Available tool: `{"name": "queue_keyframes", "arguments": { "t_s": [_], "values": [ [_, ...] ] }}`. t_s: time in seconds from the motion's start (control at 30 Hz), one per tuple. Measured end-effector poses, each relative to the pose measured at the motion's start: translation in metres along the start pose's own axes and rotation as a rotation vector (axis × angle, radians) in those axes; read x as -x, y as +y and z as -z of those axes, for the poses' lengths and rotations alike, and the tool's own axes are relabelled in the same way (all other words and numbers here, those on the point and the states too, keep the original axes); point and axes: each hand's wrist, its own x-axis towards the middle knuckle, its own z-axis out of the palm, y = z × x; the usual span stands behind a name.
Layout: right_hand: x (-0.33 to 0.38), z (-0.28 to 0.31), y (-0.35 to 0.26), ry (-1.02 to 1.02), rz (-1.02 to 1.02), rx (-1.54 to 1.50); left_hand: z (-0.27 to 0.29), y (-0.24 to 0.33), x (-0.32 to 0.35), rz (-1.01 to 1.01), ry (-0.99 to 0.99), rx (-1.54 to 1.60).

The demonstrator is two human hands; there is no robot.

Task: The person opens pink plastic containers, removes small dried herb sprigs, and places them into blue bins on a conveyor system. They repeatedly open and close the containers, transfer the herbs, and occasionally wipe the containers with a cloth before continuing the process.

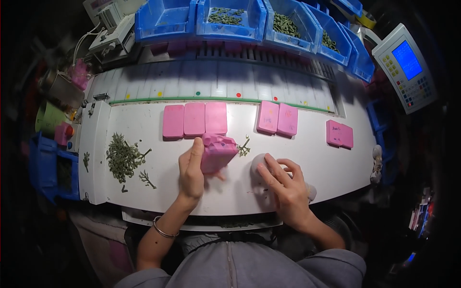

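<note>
In my left hand (192,174) I hold a pink rubber mould (217,156) upright above the white worktop, its fingers closed around the block's left side. The mould's upper edge is uneven. A blurred pink bit shows below it. My right hand (289,194) is closed over a pale grey, rounded, soft-looking thing (258,165); my fingers hide most of it, and its kind is unclear. Between the hands, just behind the mould, lies a small green branched piece (244,148). Several more pink moulds (194,120) lie in a row behind my left hand.
A heap of small green pieces (122,156) lies at left. Two pink moulds (277,118) sit farther back, others (339,134) at right. Blue bins (230,31) line the back above a pale slatted strip (216,84). A control panel (406,67) stands at far right.
</note>
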Motion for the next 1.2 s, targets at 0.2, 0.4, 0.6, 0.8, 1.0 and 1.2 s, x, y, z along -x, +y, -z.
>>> {"name": "queue_keyframes", "arguments": {
  "t_s": [0.2,0.4,0.6,0.8,1.0,1.2],
  "values": [
    [-0.032,-0.004,-0.029,0.176,-0.349,-0.985,-0.015,-0.007,0.021,0.0,-0.139,0.01],
    [-0.037,-0.004,-0.028,0.221,-0.363,-0.978,-0.01,0.007,0.027,-0.289,-0.151,-0.136],
    [-0.047,0.001,-0.032,0.175,-0.293,-0.871,0.004,0.008,0.025,-0.196,-0.237,-0.013],
    [-0.064,-0.012,-0.049,0.252,-0.323,-0.82,0.011,0.019,0.025,-0.144,-0.081,-0.079],
    [-0.091,-0.034,-0.063,0.249,-0.319,-0.989,0.034,0.038,0.023,-0.544,0.114,-0.908],
    [-0.094,-0.034,-0.059,0.143,-0.206,-0.904,0.178,0.086,-0.096,-0.618,0.414,-0.839]
  ]
}}
